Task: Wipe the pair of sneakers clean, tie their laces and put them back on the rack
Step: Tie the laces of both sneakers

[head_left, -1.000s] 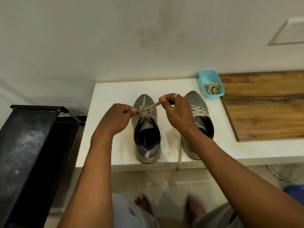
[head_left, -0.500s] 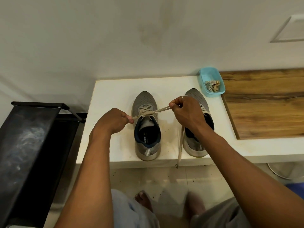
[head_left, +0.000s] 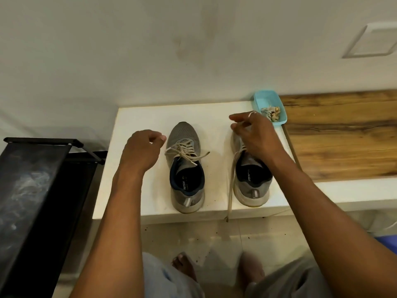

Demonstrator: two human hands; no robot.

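Observation:
Two grey sneakers with dark blue linings stand side by side on a white ledge [head_left: 139, 117], toes to the wall. The left sneaker [head_left: 184, 134] has its pale laces [head_left: 185, 150] knotted, with the ends lying out to both sides. My left hand [head_left: 142, 151] hovers just left of it, fingers loosely curled and holding nothing. My right hand [head_left: 255, 134] is over the toe of the right sneaker [head_left: 253, 183], thumb and forefinger apart. A loose lace [head_left: 231, 190] of that shoe hangs over the ledge's front edge.
A black shoe rack [head_left: 32, 190] stands to the left, lower than the ledge. A light blue tray [head_left: 266, 97] with small bits sits at the ledge's back right, next to a wooden surface [head_left: 339, 136]. My bare feet are on the tiled floor below.
Both hands let go of the left sneaker's lace ends, which now lie slack on the shoe. My right hand moved right, over the right sneaker's toe. My left hand drew back a little.

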